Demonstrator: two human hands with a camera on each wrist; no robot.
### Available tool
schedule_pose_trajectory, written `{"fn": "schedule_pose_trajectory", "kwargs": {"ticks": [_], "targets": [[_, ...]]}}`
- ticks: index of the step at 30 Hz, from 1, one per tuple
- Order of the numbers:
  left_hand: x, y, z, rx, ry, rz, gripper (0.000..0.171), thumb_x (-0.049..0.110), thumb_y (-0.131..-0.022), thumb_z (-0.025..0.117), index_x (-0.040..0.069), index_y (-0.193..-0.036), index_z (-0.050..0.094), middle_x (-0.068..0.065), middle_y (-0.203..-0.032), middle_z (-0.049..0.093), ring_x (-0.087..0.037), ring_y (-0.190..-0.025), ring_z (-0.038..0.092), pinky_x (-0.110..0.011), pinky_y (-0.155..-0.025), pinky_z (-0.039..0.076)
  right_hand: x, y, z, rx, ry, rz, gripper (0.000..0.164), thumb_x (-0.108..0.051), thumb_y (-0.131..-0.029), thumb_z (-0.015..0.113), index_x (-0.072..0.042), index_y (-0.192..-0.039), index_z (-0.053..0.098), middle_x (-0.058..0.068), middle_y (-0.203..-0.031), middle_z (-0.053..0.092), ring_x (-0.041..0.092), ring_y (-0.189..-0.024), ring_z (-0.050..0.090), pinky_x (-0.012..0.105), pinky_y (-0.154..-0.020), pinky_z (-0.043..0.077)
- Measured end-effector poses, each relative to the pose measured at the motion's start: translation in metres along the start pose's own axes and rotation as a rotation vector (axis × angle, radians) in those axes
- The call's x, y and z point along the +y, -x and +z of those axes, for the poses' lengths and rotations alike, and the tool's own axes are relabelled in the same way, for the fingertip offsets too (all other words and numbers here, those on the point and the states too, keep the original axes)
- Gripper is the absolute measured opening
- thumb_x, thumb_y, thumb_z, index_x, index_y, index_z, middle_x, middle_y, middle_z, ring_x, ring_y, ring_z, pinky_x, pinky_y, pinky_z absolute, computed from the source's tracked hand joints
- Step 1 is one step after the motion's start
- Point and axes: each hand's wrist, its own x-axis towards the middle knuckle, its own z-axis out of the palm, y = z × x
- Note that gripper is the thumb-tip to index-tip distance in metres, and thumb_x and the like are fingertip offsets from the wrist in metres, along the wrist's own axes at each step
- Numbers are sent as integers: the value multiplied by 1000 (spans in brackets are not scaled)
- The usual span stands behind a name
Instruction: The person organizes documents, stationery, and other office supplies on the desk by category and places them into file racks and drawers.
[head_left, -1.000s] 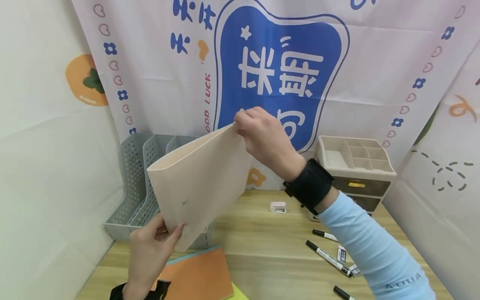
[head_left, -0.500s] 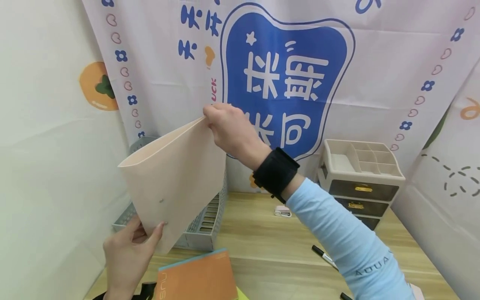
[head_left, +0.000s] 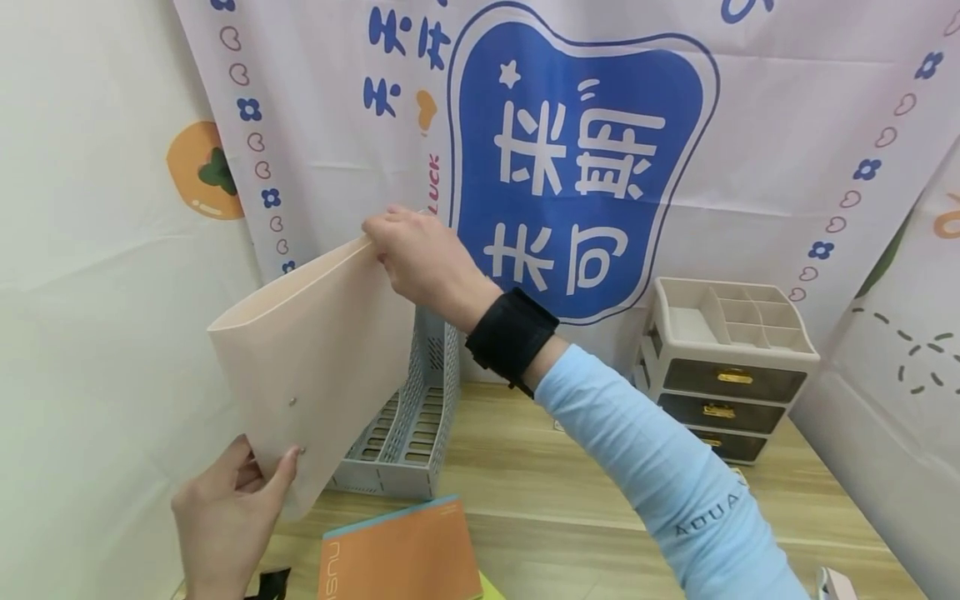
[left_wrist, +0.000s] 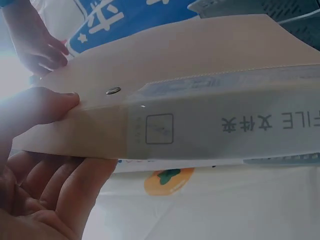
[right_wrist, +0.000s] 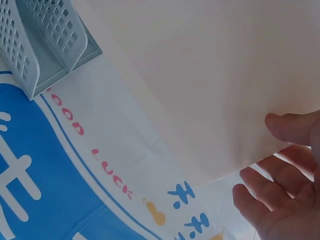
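Note:
A beige file folder (head_left: 322, 367) is held tilted in the air, above and in front of the grey file rack (head_left: 382, 479). My left hand (head_left: 228, 508) pinches its lower left end, thumb on the front near two small metal rivets. In the left wrist view the folder's spine carries a clear label pocket (left_wrist: 200, 125) with printed text, and the left fingers curl beneath it. My right hand (head_left: 427, 258) grips the upper far corner. The right wrist view has the right thumb (right_wrist: 292, 127) on one face and the fingers behind the edge. Much of the rack is hidden behind the folder.
An orange notebook (head_left: 401, 550) lies on the table at the front, with a yellow edge (head_left: 489, 588) under it. A beige drawer organizer (head_left: 731, 367) stands at the back right. A white object (head_left: 836, 583) sits at the front right. A printed cloth (head_left: 585, 167) hangs behind.
Both hands have carried the file folder leftward, uncovering the right part of the grey rack. The head view has shifted slightly. Both hands keep their hold.

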Motion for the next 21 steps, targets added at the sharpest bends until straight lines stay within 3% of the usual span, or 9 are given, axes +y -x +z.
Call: {"fn": "schedule_pose_trajectory", "kwargs": {"ticks": [10,16,19,21], "targets": [[-10,-1,-5,5,-57,-2,26,-8,-71,83,-12,-93,69,-34,-83,70,32,-71,42,3,-59,42,-11,-11,16,-46,26,-18,20,-15,-103,53,-14,-120,64,0,-117,70,14,-102,62,24,-96,52],[-21,-7,5,6,-99,68,19,-6,-72,83,-9,-83,68,-28,-74,71,30,-64,43,2,-52,40,-10,-13,25,-62,62,-18,23,-17,-103,53,-15,-125,61,0,-121,68,13,-105,62,24,-95,52],[-27,-12,12,6,-123,127,18,-5,-73,82,-9,-85,69,-26,-73,71,17,-56,54,1,-52,40,-9,-13,29,-60,60,-17,27,-18,-103,54,-15,-129,59,1,-124,67,14,-107,63,24,-97,53],[-31,-16,16,5,-141,156,22,-5,-72,83,-10,-90,70,-25,-74,72,-2,-52,64,0,-52,39,-9,-15,31,-69,57,-19,31,-18,-103,53,-14,-133,57,2,-129,66,15,-113,63,25,-100,52]]}}
